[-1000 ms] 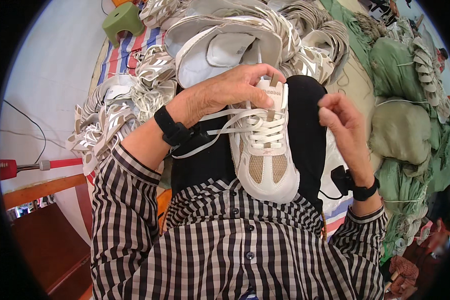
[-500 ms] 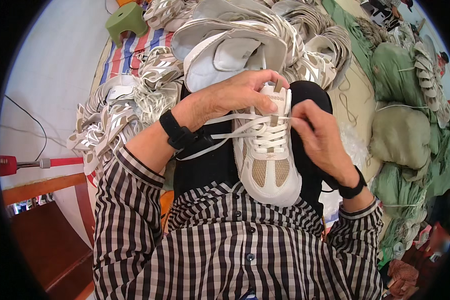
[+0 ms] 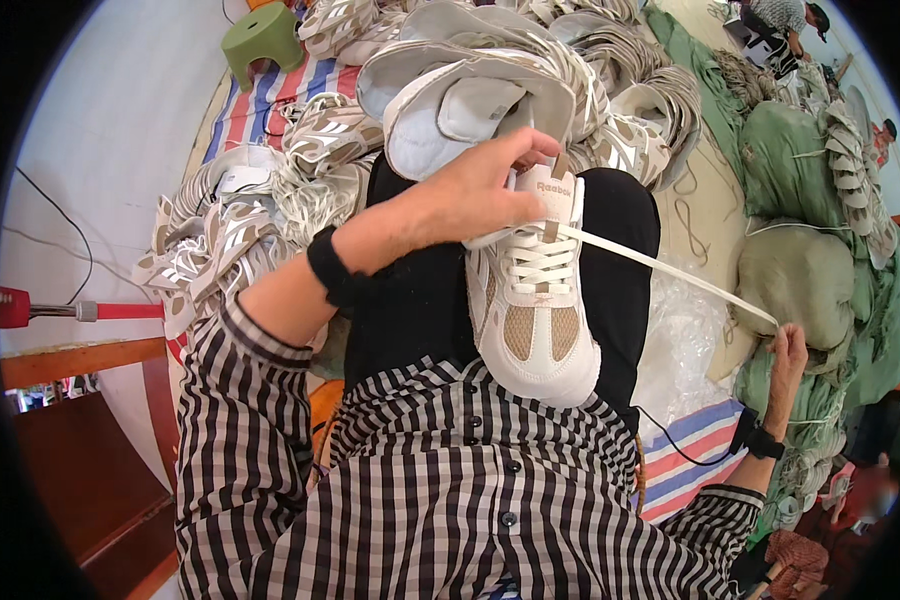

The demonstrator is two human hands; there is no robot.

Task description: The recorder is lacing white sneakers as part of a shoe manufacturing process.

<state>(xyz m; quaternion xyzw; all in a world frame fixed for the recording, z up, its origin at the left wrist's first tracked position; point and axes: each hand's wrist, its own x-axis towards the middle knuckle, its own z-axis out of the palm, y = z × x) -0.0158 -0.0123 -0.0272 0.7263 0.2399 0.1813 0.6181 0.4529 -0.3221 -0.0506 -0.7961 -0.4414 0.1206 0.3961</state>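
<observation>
On my lap rests a white and beige sneaker [image 3: 535, 365], its toe pointing toward me. My left hand [image 3: 480, 190] grips it around the collar, thumb pressed beside the upright tongue [image 3: 556, 200]. White laces cross over the mesh front. One shoelace [image 3: 670, 268] runs taut from the top eyelets out to the right. Its far end is pinched in my right hand [image 3: 786, 362], well away from the shoe, with the arm stretched out. The fingers of my left hand behind the collar are partly hidden.
Beyond my knees stand stacked shoe uppers [image 3: 480, 85]; more uppers with loose laces [image 3: 315, 205] pile up at the left. A green stool [image 3: 260, 42] is at the back left. Green sacks [image 3: 795, 270] line the right side, near clear plastic [image 3: 685, 325]. Other people are at the far right.
My right hand has swung from beside the eyelets far out to the right, drawing the lace out straight. The loose lace lengths at the shoe's left side are gone from there.
</observation>
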